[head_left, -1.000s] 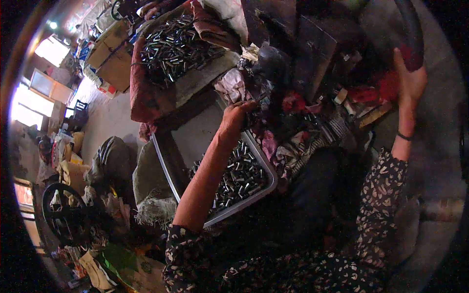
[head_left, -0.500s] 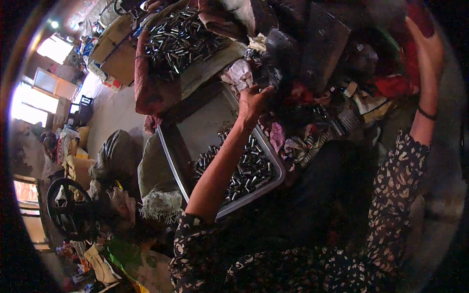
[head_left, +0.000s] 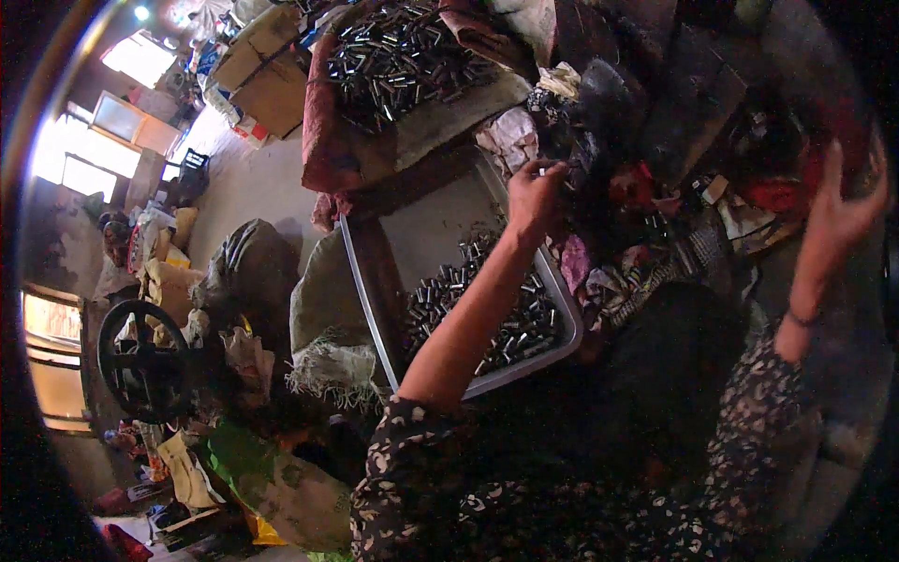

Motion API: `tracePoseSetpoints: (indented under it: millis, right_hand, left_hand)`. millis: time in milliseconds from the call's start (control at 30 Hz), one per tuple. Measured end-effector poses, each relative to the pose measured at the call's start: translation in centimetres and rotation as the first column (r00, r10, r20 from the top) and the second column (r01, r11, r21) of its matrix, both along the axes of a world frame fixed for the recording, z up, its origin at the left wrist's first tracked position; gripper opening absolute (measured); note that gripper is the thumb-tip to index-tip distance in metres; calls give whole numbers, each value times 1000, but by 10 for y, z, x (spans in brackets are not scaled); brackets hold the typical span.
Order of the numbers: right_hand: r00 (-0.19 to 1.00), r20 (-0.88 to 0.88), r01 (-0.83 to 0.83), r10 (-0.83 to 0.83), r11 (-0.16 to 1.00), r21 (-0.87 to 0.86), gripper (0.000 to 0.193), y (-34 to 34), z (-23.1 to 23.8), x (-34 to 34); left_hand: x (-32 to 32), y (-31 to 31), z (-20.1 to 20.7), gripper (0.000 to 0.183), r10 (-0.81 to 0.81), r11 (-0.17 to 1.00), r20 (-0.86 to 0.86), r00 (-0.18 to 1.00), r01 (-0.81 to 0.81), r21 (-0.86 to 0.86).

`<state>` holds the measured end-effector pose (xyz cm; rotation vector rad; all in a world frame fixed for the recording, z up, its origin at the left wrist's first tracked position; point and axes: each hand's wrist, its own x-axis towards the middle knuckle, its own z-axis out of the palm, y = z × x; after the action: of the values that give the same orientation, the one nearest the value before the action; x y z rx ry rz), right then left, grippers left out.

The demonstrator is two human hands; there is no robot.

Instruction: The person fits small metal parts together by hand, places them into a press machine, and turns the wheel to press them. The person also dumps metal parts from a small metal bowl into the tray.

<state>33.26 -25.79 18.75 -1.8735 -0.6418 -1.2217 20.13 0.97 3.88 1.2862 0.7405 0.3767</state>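
Note:
My left hand [head_left: 536, 199] reaches over the far right corner of a pale plastic tub [head_left: 571, 345], its fingers closed in a pinch. A small bright glint shows at the fingertips, too small to make out. Inside the tub lies a heap of short shiny metal cylinders [head_left: 524, 328]. At the far right my right hand [head_left: 838, 211] is raised and smeared by motion, thumb and fingers apart. Dark red material [head_left: 847, 140] shows dimly by its fingers. Between the hands stands dark machinery [head_left: 609, 108], mostly lost in shadow.
Beyond the tub, a cloth-lined container [head_left: 323, 155] holds many more metal cylinders. Crumpled rags [head_left: 623, 286] lie right of the tub. Sacks [head_left: 328, 290], a black handwheel [head_left: 142, 361] and cardboard boxes [head_left: 267, 84] stand to the left.
My right hand has come down from the dark red thing it was wrapped around, and its fingers have spread. My left hand stays pinched near the machinery. The whole view has shifted.

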Motion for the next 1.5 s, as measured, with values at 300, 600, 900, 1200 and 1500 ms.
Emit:
tracePoseSetpoints:
  millis: [300,600,900,1200,1500]
  right_hand:
    - [667,-513,-741,540,548,-388,14,151,-112,-133]
    - [733,-486,-651,477,284,-704,14,221,-210,-148]
    - [715,-554,-694,427,337,-636,14,247,-196,-144]
    - [707,-407,-704,578,630,-327,6,239,-220,-123]
    - [664,-625,-736,411,508,-448,8,224,-185,-127]
  left_hand:
    - [-121,73,-1,21,307,721,383,871,50,-692]
    - [-152,92,-5,21,174,720,348,921,122,-683]
    - [-162,96,4,28,294,752,269,917,-48,-657]
    - [-131,92,-15,31,-54,789,-425,904,299,536]
    - [-107,70,-8,20,-76,165,-706,704,707,688]
